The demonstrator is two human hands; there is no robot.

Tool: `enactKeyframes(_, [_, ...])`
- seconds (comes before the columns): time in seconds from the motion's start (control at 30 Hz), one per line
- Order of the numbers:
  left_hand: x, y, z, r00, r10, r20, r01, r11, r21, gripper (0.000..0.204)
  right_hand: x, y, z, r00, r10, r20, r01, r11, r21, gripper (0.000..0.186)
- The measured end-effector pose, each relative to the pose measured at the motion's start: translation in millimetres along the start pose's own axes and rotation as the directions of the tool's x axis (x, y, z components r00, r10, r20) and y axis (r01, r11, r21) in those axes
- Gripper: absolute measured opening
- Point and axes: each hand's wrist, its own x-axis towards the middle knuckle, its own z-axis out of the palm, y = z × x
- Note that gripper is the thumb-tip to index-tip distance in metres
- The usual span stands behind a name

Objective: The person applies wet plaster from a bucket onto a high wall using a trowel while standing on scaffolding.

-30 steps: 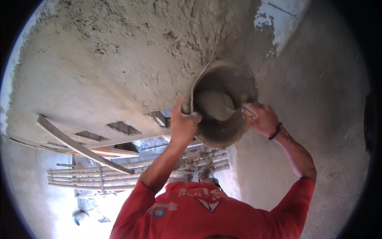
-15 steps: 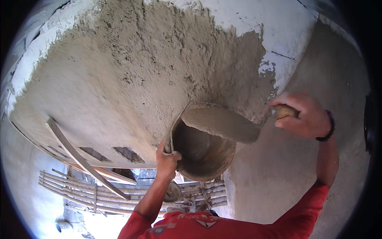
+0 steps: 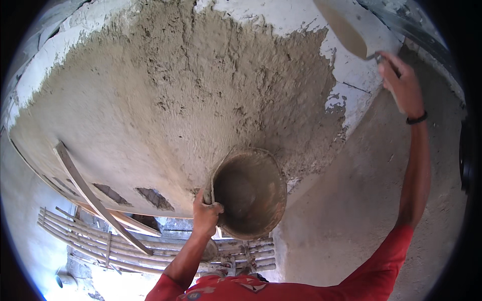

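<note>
My left hand [image 3: 205, 214] is closed round the left rim of a mortar-caked bucket [image 3: 275, 198]. The bucket's mouth faces me, close to the wall; its inside is dark, with grey residue. High on the right, my right hand [image 3: 403, 90] grips a trowel [image 3: 346, 32], its handle mostly hidden in the fingers. The trowel's blade lies over the bare white part of the wall and is cut off by the top of the view. Rough wet mortar [image 3: 211, 75] covers the wall's middle, with a smoother area to the left.
A wooden plank [image 3: 93, 195] leans at the lower left, by several dark openings [image 3: 153, 198] in the wall. Below is a platform of bamboo poles [image 3: 125, 246]. A grey plastered wall [image 3: 361, 200] stands on the right. Bare white wall [image 3: 351, 108] shows at the upper right.
My right hand and the trowel have risen from the bucket's mouth to the upper right. The mortar on the blade is no longer seen. The bucket has dropped slightly lower in view.
</note>
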Motion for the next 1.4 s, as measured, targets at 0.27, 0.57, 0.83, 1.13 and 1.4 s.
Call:
enactKeyframes(0.27, [10,-10,23,0.983,0.152,0.103,-0.172,0.959,0.223,0.046,-139,0,96,0.662,-0.155,0.733,0.169,0.984,0.055,0.034])
enactKeyframes(0.57, [3,-20,45,0.882,0.354,0.311,-0.462,0.780,0.422,0.062,-205,-36,196,0.675,-0.050,0.736,0.620,0.580,-0.529,0.023])
enactKeyframes(0.83, [-16,-15,55,0.817,0.411,0.404,-0.561,0.727,0.395,0.068,-257,6,226,0.659,0.104,0.745,0.122,0.962,-0.243,0.034])
enactKeyframes(1.13, [-26,-12,36,0.941,0.265,0.210,-0.325,0.882,0.341,0.065,-299,-25,251,0.834,0.175,0.523,-0.330,0.918,0.219,0.038])
enactKeyframes(1.4, [-21,-1,10,0.992,0.118,0.056,-0.124,0.984,0.129,0.050,-250,-33,204,0.825,0.008,0.565,-0.102,0.986,0.135,0.036])
